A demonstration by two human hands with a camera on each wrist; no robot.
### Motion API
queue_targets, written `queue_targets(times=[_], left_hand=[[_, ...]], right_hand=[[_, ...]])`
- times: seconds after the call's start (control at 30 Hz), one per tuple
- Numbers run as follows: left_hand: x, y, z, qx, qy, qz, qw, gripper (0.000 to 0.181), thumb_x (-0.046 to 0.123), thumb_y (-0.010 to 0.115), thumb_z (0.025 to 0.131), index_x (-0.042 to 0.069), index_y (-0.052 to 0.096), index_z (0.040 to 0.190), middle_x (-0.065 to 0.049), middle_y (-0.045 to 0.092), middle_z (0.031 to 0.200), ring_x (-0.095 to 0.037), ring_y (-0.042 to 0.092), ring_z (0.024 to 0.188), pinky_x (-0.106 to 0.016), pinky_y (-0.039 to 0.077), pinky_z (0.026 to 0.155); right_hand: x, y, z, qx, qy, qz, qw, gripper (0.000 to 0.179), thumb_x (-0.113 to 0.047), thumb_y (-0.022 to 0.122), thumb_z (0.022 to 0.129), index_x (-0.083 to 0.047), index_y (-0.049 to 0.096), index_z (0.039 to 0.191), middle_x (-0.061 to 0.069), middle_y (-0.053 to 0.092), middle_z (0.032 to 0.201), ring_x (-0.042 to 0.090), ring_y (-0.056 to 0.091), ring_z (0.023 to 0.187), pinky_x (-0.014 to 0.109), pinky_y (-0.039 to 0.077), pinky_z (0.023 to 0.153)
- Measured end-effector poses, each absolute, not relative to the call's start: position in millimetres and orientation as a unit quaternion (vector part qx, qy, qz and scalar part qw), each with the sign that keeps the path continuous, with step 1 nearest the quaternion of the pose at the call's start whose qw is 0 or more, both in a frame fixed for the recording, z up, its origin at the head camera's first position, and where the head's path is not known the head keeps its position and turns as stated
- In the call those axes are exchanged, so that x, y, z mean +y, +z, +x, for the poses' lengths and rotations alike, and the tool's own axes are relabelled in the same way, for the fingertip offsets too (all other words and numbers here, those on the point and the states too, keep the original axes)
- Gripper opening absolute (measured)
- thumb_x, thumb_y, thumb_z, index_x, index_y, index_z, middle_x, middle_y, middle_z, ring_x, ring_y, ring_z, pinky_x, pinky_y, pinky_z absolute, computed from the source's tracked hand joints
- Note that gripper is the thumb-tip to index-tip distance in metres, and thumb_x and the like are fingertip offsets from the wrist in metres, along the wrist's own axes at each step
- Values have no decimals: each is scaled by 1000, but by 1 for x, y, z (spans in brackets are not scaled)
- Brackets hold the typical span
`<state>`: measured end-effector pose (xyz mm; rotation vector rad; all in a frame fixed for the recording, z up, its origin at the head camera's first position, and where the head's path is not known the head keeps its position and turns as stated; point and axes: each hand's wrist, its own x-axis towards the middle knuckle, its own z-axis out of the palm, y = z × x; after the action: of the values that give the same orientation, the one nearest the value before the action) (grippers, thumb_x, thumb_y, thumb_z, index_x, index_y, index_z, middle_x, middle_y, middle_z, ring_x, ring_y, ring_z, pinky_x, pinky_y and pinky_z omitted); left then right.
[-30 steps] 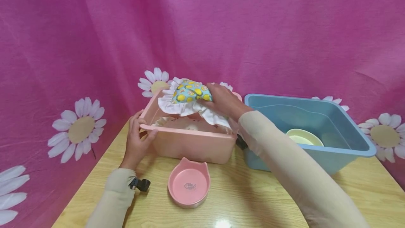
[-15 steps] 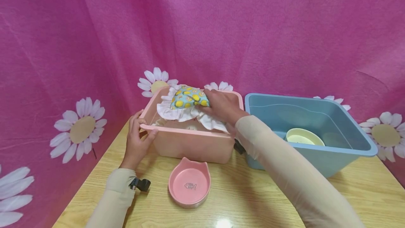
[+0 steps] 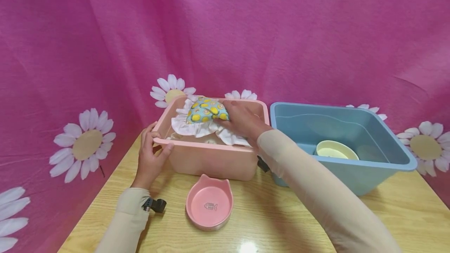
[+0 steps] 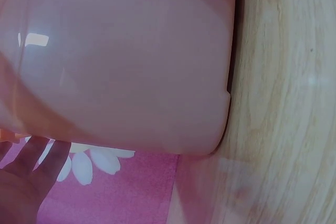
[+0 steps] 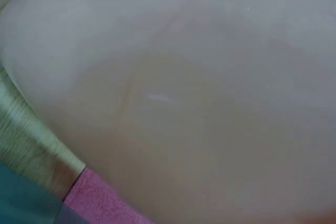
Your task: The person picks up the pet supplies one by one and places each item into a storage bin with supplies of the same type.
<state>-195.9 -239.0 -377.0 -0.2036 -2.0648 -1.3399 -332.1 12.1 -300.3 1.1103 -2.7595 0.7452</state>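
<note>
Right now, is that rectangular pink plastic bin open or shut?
Open: no lid covers the pink bin, and the right hand holds a frilled blue lemon-print cloth at its opening.

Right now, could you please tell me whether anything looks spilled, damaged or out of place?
Nothing stands out: the pink bin and blue bin stand upright, the cat-eared bowl sits upright on the table, and I see no spill or damage.

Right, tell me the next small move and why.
Probably lower the blue lemon-print cloth item with white ruffles a little into the pink rectangular plastic bin: the right hand holds it at the bin's opening, while the left hand grips the bin's near-left corner.
</note>
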Motion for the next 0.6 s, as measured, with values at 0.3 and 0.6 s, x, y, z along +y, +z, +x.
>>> queue_targets(times=[0.3,0.6], left_hand=[[-242,-379,-197,-786,-522,-74,323,38,7,68,83,-12,43,105,-25,31,147,-37,39,129,-60,46,90],[-250,-389,-206,-785,-523,-80,323,37,7,68,83,-9,43,106,-20,31,148,-36,40,129,-59,46,90]], right_hand=[[12,-307,-335,-900,221,373,57,58,-33,68,89,-17,45,140,-1,56,131,14,52,116,33,39,104],[12,-310,-336,-911,179,366,70,47,-38,65,90,-14,48,128,7,55,127,21,53,116,37,41,101]])
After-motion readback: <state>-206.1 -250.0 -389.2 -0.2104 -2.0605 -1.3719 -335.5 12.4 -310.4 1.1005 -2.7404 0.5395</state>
